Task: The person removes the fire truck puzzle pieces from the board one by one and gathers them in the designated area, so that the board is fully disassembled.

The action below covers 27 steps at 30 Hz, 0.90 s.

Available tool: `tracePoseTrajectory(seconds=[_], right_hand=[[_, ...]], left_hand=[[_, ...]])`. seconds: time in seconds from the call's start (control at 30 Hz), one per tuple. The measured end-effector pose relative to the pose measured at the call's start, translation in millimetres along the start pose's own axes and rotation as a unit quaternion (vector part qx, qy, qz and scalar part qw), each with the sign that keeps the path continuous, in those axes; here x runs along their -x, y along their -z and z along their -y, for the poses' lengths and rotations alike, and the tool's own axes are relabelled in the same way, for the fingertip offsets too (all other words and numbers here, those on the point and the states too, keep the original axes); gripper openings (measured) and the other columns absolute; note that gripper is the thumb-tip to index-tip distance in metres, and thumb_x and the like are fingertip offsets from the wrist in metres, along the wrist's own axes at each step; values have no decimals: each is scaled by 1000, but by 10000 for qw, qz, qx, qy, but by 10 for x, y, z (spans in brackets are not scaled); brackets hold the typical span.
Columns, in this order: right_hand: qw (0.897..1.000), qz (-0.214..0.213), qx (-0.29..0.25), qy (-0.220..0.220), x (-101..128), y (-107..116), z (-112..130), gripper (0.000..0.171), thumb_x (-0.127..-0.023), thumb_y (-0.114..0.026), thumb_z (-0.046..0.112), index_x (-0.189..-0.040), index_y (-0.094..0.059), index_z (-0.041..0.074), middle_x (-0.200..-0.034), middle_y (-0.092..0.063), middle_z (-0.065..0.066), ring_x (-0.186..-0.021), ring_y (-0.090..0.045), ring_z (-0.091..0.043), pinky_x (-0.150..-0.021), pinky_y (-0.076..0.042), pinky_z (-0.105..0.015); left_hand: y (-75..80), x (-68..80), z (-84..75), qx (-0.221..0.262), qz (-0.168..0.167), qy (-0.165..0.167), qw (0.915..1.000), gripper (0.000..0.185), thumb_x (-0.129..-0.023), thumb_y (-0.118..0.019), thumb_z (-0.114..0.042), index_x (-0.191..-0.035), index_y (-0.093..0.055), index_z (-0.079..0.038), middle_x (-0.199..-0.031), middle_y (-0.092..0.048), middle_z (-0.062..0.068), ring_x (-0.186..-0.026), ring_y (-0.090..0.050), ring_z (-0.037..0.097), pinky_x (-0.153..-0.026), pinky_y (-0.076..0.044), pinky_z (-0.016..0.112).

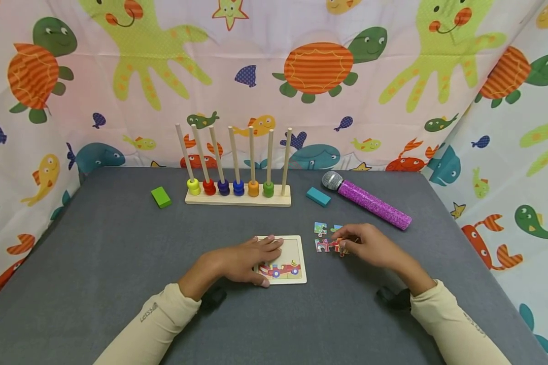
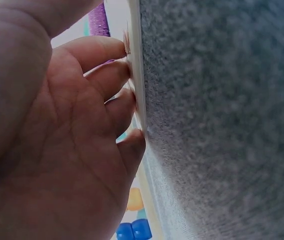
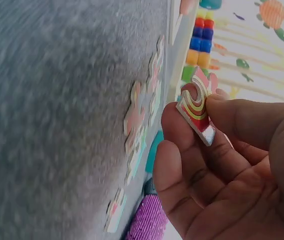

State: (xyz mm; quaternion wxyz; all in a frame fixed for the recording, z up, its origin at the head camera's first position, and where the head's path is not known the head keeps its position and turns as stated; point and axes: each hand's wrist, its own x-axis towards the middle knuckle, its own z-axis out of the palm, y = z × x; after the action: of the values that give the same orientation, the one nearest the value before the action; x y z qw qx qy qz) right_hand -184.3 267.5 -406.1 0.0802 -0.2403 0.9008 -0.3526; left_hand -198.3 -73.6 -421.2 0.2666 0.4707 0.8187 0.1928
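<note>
My left hand (image 1: 251,261) lies flat on the puzzle board (image 1: 297,253), fingers straight, tips pressing its near-left part; the wrist view shows the fingertips (image 2: 124,75) against the board's edge. My right hand (image 1: 370,246) is just right of the board, thumb and fingers pinched on a puzzle piece (image 3: 198,107) with red, yellow and green bands, lifted off the table (image 1: 118,263). Hands apart, the board between them. Loose puzzle pieces (image 1: 324,238) lie scattered right under and ahead of my right fingers, partly hidden by them in the head view. Beyond my right hand: a purple glitter microphone (image 1: 370,200) lying slantwise, and a teal block (image 1: 318,196) just left of its head. Ahead of my left hand, well apart: a wooden peg rack (image 1: 237,195) with coloured rings at the base of its rods. A green block (image 1: 161,197) sits left of the rack. Sea-animal curtain (image 1: 319,71) closes in the table behind and at both sides.
</note>
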Motion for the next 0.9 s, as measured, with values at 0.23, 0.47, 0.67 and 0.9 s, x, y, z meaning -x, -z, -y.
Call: tracePoseTrajectory(seconds=[0.23, 0.47, 0.67, 0.9], right_hand=[[9998, -58, 168, 87, 20, 29, -107, 21, -92, -60, -3, -106, -72, 7, -91, -67, 3, -77, -55, -12, -66, -48, -28], [9990, -111, 325, -280, 101, 114, -224, 22, -92, -61, -3, -112, -70, 3, -96, -68, -1, -82, -57, -15, -69, -50, -28], [9983, -53, 388, -434, 137, 200, -268, 16, -93, -62, 1, -106, -71, 4, -94, -68, 0, -81, -58, -15, -69, -50, -29], [9979, 54, 423, -492, 173, 213, -378, 18, -91, -63, -2, -103, -74, 7, -96, -70, 0, -79, -59, -11, -68, -51, -26]], left_hand=[[-14, 45, 13, -1, 9, 44, 10000, 73, -93, -66, -32, -152, -32, -5, -161, -13, 10, -147, -3, 27, -116, -6, 48], [-26, 31, 17, 38, -43, -29, 10000, 72, -93, -66, -32, -152, -33, -6, -161, -13, 10, -147, -3, 27, -116, -4, 48], [-7, 25, 11, 58, -3, 51, 10000, 72, -93, -67, -32, -152, -32, -8, -162, -12, 7, -148, -1, 25, -117, -3, 47], [-2, 14, 0, 42, -14, 101, 9999, 73, -93, -67, -33, -153, -32, -10, -162, -12, 4, -148, 0, 22, -117, -2, 45]])
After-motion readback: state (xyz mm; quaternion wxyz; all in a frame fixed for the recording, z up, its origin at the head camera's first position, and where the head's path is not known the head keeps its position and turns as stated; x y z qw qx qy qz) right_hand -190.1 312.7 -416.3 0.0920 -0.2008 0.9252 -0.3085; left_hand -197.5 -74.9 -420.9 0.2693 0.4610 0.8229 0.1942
